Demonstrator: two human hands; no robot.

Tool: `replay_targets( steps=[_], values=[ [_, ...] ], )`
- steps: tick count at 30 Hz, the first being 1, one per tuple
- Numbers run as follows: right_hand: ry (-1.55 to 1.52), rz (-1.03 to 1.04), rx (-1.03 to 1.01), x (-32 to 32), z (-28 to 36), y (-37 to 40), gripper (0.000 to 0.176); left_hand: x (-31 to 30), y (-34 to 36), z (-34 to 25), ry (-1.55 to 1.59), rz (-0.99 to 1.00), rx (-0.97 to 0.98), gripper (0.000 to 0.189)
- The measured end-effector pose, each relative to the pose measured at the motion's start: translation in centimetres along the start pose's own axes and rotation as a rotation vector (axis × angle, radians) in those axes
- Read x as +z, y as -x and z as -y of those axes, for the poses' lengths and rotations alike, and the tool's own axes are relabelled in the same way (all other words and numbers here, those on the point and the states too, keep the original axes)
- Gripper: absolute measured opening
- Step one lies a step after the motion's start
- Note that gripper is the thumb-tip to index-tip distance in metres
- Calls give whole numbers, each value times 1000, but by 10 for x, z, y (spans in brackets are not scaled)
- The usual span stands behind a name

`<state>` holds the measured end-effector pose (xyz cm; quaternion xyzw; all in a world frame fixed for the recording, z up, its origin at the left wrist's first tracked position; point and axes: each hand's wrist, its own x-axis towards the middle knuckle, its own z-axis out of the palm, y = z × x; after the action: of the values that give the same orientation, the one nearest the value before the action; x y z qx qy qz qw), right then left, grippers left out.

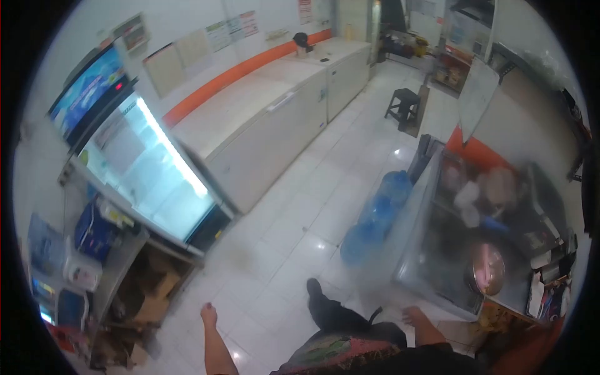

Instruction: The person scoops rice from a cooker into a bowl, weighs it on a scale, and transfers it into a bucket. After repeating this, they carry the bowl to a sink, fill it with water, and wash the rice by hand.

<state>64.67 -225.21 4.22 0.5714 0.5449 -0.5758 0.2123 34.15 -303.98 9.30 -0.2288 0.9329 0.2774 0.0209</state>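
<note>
My left hand hangs over the white tiled floor with its fingers curled closed, and nothing shows in it. My right hand is low beside my body, near the front edge of the glass-sided counter. Its fingers are loosely apart and seem to hold nothing. On that counter lies a round metal bowl with something pinkish in it or reflected. Behind the bowl are white plastic bags and a small blue object. One dark shoe is stretched forward on the floor.
Blue water jugs stand on the floor beside the counter. A lit glass-door fridge is at left, with a shelf of cardboard boxes nearer me. Long white chest freezers line the wall. A black stool stands farther ahead.
</note>
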Motion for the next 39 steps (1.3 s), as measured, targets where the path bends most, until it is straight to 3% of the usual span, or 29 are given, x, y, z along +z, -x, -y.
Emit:
replay_targets(
  steps=[3, 5, 6, 8, 9, 11, 15, 20, 24, 28, 29, 30, 31, 33, 34, 36, 39],
  values=[
    [-81, 136, 104, 25, 11, -29, 25, 29, -101, -133, 68, 26, 182, 28],
    [281, 384, -454, 33, 70, 30, 25, 55, -151, -215, 90, 28, 290, 28],
    [329, 411, -516, 41, 96, 35, 25, 74, -166, -242, 74, 30, 338, 27],
    [239, 385, -378, 54, 130, 22, 26, 121, -178, -278, -80, 238, 347, 26],
    [158, 351, -304, 61, 149, 17, 26, 177, -205, -240, -324, 301, 727, 30],
    [7, 273, -217, 76, 190, -3, 27, 195, -168, -285, -156, 592, 591, 32],
    [-214, 155, -158, 103, 303, -71, 28, 244, -189, -356, -352, 867, 418, 32],
    [-442, -9, -170, 117, 453, -159, 29, 299, -329, -476, -581, 939, 390, 31],
    [-594, -157, -111, 123, 512, -172, 30, 328, -487, -591, -859, 919, 456, 32],
    [-693, -230, -68, 128, 562, -173, 32, 419, -649, -779, -1132, 623, 813, 33],
    [-709, -244, -62, 126, 574, -176, 32, 458, -674, -848, -977, 431, 848, 30],
    [-723, -256, -55, 124, 587, -179, 32, 492, -700, -917, -791, 349, 1048, 31],
    [-738, -268, -52, 121, 599, -186, 33, 516, -702, -1003, -538, 438, 892, 33],
    [-754, -286, -47, 108, 625, -206, 33, 575, -699, -1147, -192, 387, 1038, 32],
    [-758, -298, -47, 97, 643, -222, 34, 600, -681, -1214, 139, 524, 946, 32],
    [-775, -322, -59, 69, 677, -263, 34, 595, -608, -1341, 139, 632, 1092, 32],
    [-934, -250, 11, 12, 721, -344, 35, 652, -571, -1411, -31, 831, 1130, 30]
  ],
)
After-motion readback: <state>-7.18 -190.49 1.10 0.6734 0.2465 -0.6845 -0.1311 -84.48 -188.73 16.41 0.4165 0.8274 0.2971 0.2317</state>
